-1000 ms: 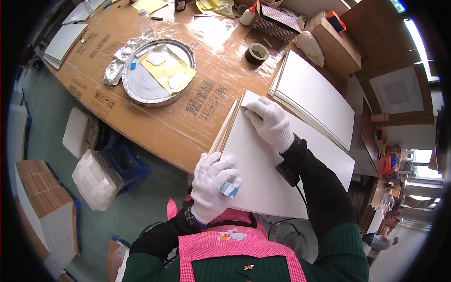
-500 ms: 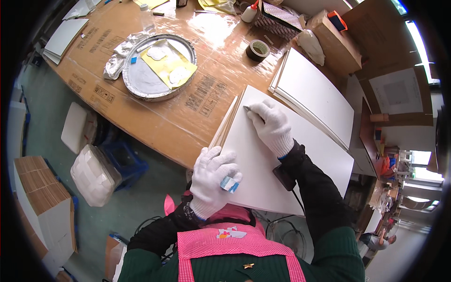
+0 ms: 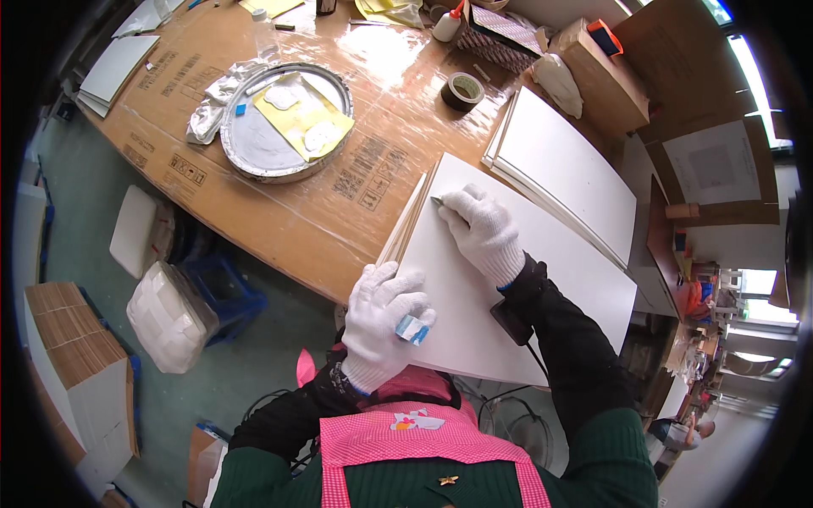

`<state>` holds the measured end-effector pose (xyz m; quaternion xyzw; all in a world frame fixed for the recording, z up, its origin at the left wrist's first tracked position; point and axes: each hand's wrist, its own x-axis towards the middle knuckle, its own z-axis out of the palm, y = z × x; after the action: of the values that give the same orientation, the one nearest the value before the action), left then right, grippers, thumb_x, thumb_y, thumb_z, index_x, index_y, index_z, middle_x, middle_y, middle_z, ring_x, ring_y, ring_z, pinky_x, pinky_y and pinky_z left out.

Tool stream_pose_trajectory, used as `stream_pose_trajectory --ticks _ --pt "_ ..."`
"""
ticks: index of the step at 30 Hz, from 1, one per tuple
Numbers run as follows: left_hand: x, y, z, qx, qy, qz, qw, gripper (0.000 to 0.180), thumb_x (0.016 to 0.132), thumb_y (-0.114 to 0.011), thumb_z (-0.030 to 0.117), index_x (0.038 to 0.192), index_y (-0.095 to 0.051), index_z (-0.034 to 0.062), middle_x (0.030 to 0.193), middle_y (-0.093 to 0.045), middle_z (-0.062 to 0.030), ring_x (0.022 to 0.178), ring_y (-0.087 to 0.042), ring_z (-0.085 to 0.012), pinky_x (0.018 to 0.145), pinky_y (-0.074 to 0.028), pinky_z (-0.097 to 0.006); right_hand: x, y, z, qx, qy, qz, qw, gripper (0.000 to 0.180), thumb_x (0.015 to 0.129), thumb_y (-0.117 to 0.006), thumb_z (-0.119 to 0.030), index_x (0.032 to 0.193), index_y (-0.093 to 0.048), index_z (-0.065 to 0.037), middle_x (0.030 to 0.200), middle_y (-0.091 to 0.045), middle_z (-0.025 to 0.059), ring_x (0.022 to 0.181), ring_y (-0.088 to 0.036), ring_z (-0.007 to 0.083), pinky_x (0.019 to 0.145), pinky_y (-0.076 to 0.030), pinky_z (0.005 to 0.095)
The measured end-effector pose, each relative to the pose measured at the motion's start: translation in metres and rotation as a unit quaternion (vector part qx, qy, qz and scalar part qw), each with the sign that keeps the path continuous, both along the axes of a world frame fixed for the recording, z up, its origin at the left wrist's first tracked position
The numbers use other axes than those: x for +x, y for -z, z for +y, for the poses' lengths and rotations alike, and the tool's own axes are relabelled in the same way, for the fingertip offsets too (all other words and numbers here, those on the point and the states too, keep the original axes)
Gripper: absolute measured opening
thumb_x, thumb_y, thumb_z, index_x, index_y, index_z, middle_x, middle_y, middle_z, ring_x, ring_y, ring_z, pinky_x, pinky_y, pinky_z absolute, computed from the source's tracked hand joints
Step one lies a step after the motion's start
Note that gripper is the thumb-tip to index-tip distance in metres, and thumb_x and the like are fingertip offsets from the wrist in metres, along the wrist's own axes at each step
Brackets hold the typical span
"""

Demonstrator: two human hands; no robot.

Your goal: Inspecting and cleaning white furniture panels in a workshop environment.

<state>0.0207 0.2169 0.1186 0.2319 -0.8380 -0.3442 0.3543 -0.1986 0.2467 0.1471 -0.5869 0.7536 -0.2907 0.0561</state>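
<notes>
White board lies flat, top of a small stack, on the tabletop's near side, its near end close to the body, presumably for easy reach. Right hand, gloved, rests over the board's far left part, grip pinched on a small pointed tool, tip down at the surface; likely a short hold for fine control. Left hand, gloved, at the near left edge, fingers loosely bent, probably steadying; a blue-and-white piece is at its thumb, cannot tell if gripped or wrapped on. Second board stack just beside, right. Tape roll beyond.

Tabletop: cardboard under shiny clear film. Left: round grey lid, yellow sheet on it bearing white paste, probably kept there to spare the tabletop; crumpled cloth beside. Red-tipped bottle at far side.

Room: green floor, padded stools, folded cardboard left, another person far right.
</notes>
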Motion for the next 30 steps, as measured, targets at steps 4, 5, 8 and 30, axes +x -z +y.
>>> stream_pose_trajectory --ticks 4,5,8,30 --pt "0.000 -0.002 0.000 -0.001 0.001 -0.002 1.000 0.026 0.064 -0.079 0.007 0.087 -0.068 0.0126 0.109 -0.069 -0.0047 0.115 -0.058 -0.0306 0.101 -0.047 -0.045 0.000 0.001 -0.001 0.002 0.019 -0.016 1.000 0.005 0.087 -0.065 -0.009 0.089 -0.064 -0.005 0.086 -0.061 0.0133 0.082 -0.062 0.0345 0.070 -0.051 0.0417" --pt "0.001 -0.002 -0.001 -0.001 0.001 -0.002 1.000 0.026 0.064 -0.079 0.007 0.087 -0.068 0.0126 0.109 -0.069 -0.0047 0.115 -0.058 -0.0306 0.101 -0.047 -0.045 0.001 0.001 -0.001 0.002 0.020 -0.016 1.000 0.005 0.087 -0.065 -0.009 0.089 -0.064 -0.005 0.086 -0.061 0.0133 0.082 -0.062 0.0345 0.070 -0.051 0.0417" --pt "0.001 0.000 0.000 0.007 0.005 0.008 1.000 0.026 0.064 -0.079 0.008 0.087 -0.068 0.0125 0.109 -0.069 -0.0050 0.115 -0.058 -0.0309 0.101 -0.047 -0.045 0.006 0.000 0.000 0.006 0.015 -0.008 1.000 0.006 0.086 -0.066 -0.009 0.089 -0.064 -0.005 0.086 -0.060 0.0135 0.082 -0.063 0.0343 0.070 -0.051 0.0418" --pt "0.008 0.012 0.007 0.157 0.006 0.094 0.983 0.016 0.080 -0.075 0.009 0.094 -0.068 0.0066 0.132 -0.057 -0.0195 0.124 -0.057 -0.0334 0.107 -0.045 -0.043 -0.043 0.055 0.050 -0.018 0.304 0.119 0.945 0.024 0.096 -0.058 -0.019 0.096 -0.062 0.005 0.134 -0.054 0.0271 0.117 -0.054 0.0421 0.103 -0.045 0.0397"
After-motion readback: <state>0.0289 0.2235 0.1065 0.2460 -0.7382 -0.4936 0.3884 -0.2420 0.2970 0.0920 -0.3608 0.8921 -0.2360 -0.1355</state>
